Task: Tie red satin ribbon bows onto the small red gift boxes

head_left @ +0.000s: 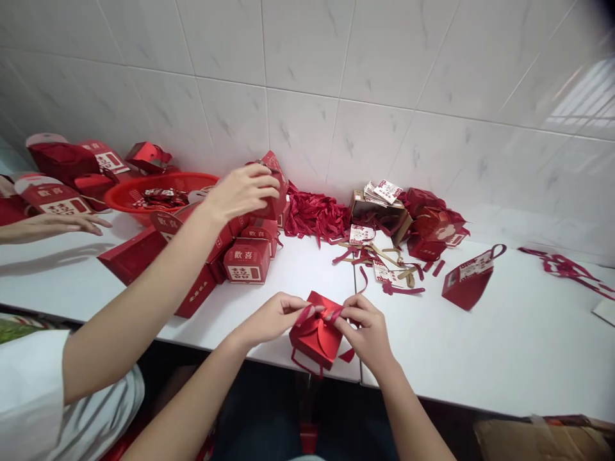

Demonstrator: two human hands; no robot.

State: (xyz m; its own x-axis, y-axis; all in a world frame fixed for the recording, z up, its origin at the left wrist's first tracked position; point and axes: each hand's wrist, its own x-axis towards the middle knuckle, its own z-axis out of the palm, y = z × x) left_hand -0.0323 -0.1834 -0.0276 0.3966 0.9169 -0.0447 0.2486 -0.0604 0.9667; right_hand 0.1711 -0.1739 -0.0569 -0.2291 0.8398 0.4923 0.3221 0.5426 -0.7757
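A small red gift box (319, 342) with folded petal-like flaps on top sits at the table's front edge between my two hands. A dark red ribbon (303, 315) crosses over its top. My left hand (281, 318) pinches one part of the ribbon at the box's left side. On the other side my right hand (364, 325) pinches another part, fingers closed. A loose ribbon end hangs by the box's lower right corner. Just beyond the box lie printed tags (384, 272) and short ribbon strips.
A co-worker's arm (192, 246) reaches in from the left over stacked red boxes (247, 261). Their other hand (62, 225) is farther left. Behind are a red basket (139, 182), a ribbon heap (317, 214) and an open carton (379, 214). A finished-looking box (468, 282) stands right.
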